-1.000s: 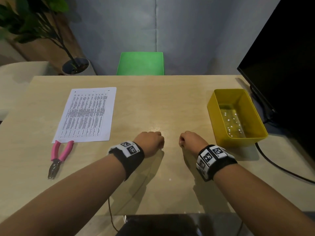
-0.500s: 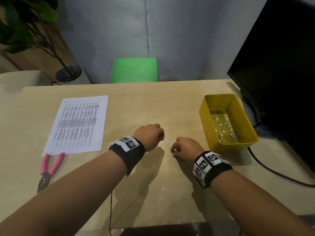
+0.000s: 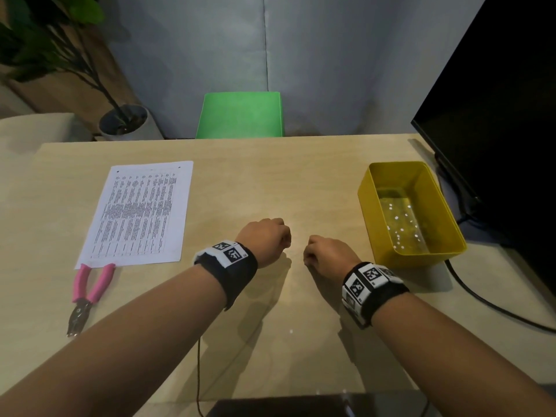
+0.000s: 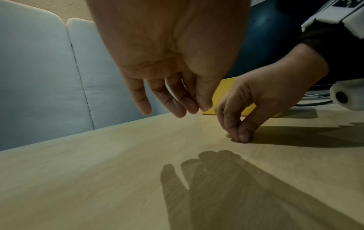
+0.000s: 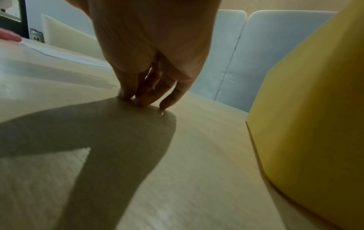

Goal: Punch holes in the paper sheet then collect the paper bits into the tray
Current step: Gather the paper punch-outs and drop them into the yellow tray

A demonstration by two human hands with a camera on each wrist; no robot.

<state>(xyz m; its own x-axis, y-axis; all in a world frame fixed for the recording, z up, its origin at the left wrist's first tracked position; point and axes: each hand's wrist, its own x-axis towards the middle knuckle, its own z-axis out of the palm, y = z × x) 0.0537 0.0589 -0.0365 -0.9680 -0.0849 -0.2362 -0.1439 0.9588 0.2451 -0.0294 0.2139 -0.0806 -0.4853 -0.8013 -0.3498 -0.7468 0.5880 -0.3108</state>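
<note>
The printed paper sheet (image 3: 138, 212) lies flat at the table's left, with the pink-handled punch pliers (image 3: 90, 293) just in front of it. At the right stands the yellow tray (image 3: 367, 206), with several white paper bits (image 3: 400, 224) on its floor. My left hand (image 3: 279, 236) hovers mid-table, its fingers (image 4: 177, 107) hanging loosely and holding nothing. Close to its right, my right hand (image 3: 310, 255) has thumb and forefinger pinched together (image 4: 239, 137) on the tabletop (image 5: 138, 99). Anything between them is too small to see. One white bit (image 3: 291, 331) lies nearer me.
A black monitor (image 3: 496, 115) and its cable (image 3: 481, 302) stand right of the tray. A green chair (image 3: 240, 115) and a potted plant (image 3: 123, 121) are behind the table's far edge. The yellow tray wall (image 5: 315, 109) is close on my right hand's right.
My right hand has lowered its fingertips to the tabletop and drawn thumb and forefinger into a pinch. My left hand has stayed about where it was. The head view shifted slightly.
</note>
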